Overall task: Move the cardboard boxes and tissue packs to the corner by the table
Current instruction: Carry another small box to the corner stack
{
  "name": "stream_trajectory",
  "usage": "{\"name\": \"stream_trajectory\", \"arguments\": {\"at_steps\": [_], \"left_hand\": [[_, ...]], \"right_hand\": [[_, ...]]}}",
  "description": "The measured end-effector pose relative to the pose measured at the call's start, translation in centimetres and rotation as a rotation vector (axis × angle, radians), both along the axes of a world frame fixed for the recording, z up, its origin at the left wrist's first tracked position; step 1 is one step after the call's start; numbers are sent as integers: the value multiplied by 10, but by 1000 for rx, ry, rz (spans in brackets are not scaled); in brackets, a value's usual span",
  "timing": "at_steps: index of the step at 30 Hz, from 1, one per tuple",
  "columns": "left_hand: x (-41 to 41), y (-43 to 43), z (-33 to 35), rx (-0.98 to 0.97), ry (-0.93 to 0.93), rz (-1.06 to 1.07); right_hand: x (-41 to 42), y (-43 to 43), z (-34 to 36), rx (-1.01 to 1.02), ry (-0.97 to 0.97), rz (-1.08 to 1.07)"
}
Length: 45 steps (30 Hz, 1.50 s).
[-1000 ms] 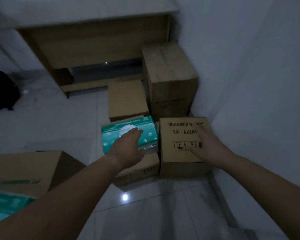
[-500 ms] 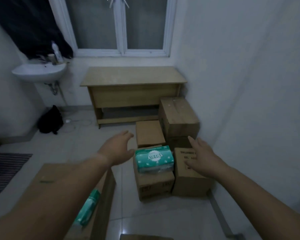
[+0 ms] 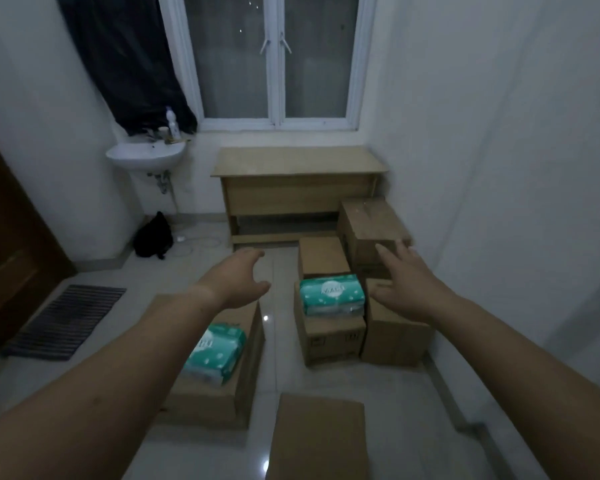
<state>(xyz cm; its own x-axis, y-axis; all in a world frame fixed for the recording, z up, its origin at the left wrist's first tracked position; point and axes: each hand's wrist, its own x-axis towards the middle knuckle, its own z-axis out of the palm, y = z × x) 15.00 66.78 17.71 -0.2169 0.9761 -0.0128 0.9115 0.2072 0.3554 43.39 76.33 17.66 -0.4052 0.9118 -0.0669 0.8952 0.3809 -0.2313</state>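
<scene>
**Head camera: hands lift clear of corner stack**

Both hands have left the boxes they touched a second ago. The left hand (image 3: 238,278) and right hand (image 3: 407,282) hover spread and empty. One tissue pack (image 3: 331,294) sits on a box (image 3: 329,336) beside the table (image 3: 297,164). Another tissue pack (image 3: 217,353) and two cartons (image 3: 219,393) (image 3: 319,438) wait mid-floor, likely next.
</scene>
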Motion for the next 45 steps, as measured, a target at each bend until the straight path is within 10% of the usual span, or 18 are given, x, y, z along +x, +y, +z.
{"name": "stream_trajectory", "arguments": {"at_steps": [30,45], "left_hand": [[-2,-297,-130,-252,-159,0],[13,-191,-265,-507,-123,-12]], "right_hand": [[7,-297,-148,-320,55,-86],[40,-212,-320,-551,17,-209]]}}
